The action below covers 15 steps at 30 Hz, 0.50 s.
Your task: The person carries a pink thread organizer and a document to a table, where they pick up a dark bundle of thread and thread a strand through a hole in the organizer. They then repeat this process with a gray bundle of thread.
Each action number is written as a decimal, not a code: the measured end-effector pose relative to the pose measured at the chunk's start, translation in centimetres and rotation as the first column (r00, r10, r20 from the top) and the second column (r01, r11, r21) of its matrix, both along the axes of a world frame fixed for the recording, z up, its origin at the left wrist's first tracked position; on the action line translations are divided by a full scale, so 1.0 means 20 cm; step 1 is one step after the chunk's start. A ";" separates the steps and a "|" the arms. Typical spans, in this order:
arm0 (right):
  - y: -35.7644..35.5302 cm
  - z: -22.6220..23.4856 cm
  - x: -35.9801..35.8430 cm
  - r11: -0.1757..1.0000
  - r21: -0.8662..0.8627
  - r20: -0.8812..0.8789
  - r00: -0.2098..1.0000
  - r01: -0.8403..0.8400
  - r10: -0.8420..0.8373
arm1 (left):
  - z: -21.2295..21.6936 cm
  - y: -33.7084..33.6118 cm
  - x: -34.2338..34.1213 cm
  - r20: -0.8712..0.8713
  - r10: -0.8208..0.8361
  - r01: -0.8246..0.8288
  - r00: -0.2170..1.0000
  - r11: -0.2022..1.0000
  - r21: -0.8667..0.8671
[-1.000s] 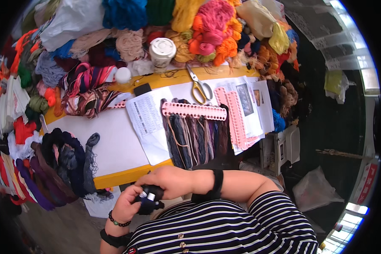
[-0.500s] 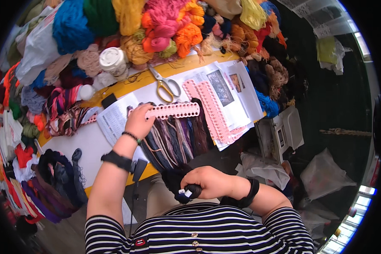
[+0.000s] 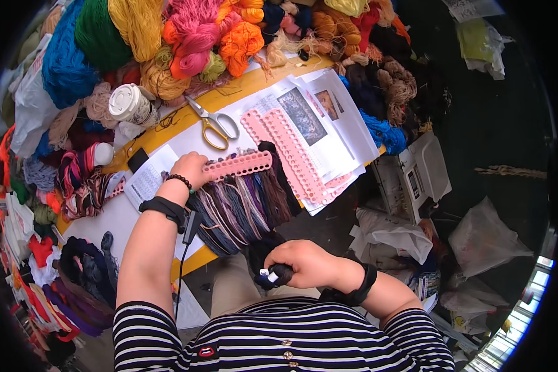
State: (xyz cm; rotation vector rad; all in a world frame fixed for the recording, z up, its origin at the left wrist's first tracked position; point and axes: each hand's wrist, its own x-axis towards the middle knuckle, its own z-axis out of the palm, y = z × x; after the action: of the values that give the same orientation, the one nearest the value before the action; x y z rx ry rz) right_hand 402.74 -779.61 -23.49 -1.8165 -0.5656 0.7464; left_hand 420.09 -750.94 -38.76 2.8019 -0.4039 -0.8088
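My left hand [image 3: 191, 169] is closed over the left end of a pink thread holder [image 3: 240, 166], a long strip with rows of round holes. Strands of embroidery thread [image 3: 232, 208] in grey, blue, purple, brown and pale tones hang from it toward me over the table edge. In front of my body, my right hand [image 3: 307, 263] grips a dark yarn bundle [image 3: 281, 273] with small white tags on it. The hanging strands run down close to that bundle; whether they join inside my fist is hidden. More pink thread holders [image 3: 296, 156] lie to the right on printed sheets [image 3: 347, 139].
Gold-and-silver scissors [image 3: 216, 129] lie beyond the strip, and a lidded white cup [image 3: 129, 104] stands farther left. Colourful yarn heaps [image 3: 192, 34] line the table's far side. Dark skeins [image 3: 87, 263] lie at left. A pale machine [image 3: 415, 177] and plastic bags [image 3: 487, 239] are at right.
The view has shifted, so the table's things sit a little farther left. My left hand still holds the strip's end, and my right hand keeps its grip on the dark yarn.
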 end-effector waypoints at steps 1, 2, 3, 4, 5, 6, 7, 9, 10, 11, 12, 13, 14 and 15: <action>0.00 0.00 0.00 1.000 -0.007 0.032 0.999 0.002 -0.001 | 0.03 -0.01 -0.02 0.019 -0.008 0.009 1.000 0.999 -0.050; 0.01 0.01 0.01 1.000 -0.013 0.067 0.998 0.002 -0.001 | 0.08 -0.04 -0.05 0.023 -0.007 0.008 1.000 0.999 -0.049; 0.00 0.01 0.02 1.000 -0.012 0.072 0.997 -0.001 0.002 | 0.13 -0.06 -0.08 0.045 -0.001 0.005 0.999 0.995 -0.095; 0.00 0.01 0.03 1.000 -0.019 0.157 0.987 0.016 -0.013 | 0.19 -0.07 -0.12 0.072 0.010 0.000 0.997 0.991 -0.137; 0.01 0.01 0.04 0.999 -0.023 0.242 0.970 0.032 -0.026 | 0.23 -0.07 -0.17 0.099 0.036 -0.016 0.994 0.981 -0.195; 0.02 0.04 0.05 1.000 -0.016 0.253 0.967 0.021 -0.016 | 0.28 -0.07 -0.22 0.081 0.060 -0.044 0.995 0.980 -0.193; 0.01 0.08 0.07 0.999 -0.021 0.274 0.961 0.043 -0.036 | 0.37 -0.11 -0.27 0.062 0.080 -0.065 0.995 0.976 -0.206; 0.00 0.15 0.09 0.997 0.016 0.338 0.938 0.079 -0.080 | 0.62 -0.17 -0.40 0.045 0.123 -0.108 0.991 0.962 -0.250; 0.01 0.20 0.09 0.997 0.025 0.353 0.933 0.069 -0.073 | 0.73 -0.18 -0.47 0.050 0.148 -0.129 0.988 0.951 -0.281; 0.02 0.24 0.11 0.995 0.037 0.461 0.882 0.089 -0.096 | 0.81 -0.19 -0.54 0.045 0.202 -0.170 0.978 0.907 -0.385; 0.03 0.29 0.12 0.993 0.054 0.563 0.818 0.109 -0.120 | 0.90 -0.20 -0.61 0.015 0.233 -0.207 0.972 0.893 -0.400; 0.04 0.35 0.13 0.992 0.019 0.639 0.762 0.123 -0.107 | 1.01 -0.21 -0.68 0.009 0.258 -0.231 0.966 0.879 -0.417; 0.05 0.43 0.16 0.987 0.007 0.740 0.663 0.160 -0.113 | 1.09 -0.22 -0.75 0.001 0.283 -0.254 0.959 0.864 -0.434; 0.07 0.48 0.18 0.986 -0.028 0.765 0.638 0.165 -0.085 | 1.15 -0.23 -0.80 0.020 0.301 -0.264 0.953 0.863 -0.431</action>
State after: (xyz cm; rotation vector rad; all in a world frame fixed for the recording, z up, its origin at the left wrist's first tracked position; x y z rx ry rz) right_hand 406.29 -778.19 -13.96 -2.2118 -0.9416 -0.1584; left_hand 404.12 -755.45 -15.79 2.4103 -0.1477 -0.4665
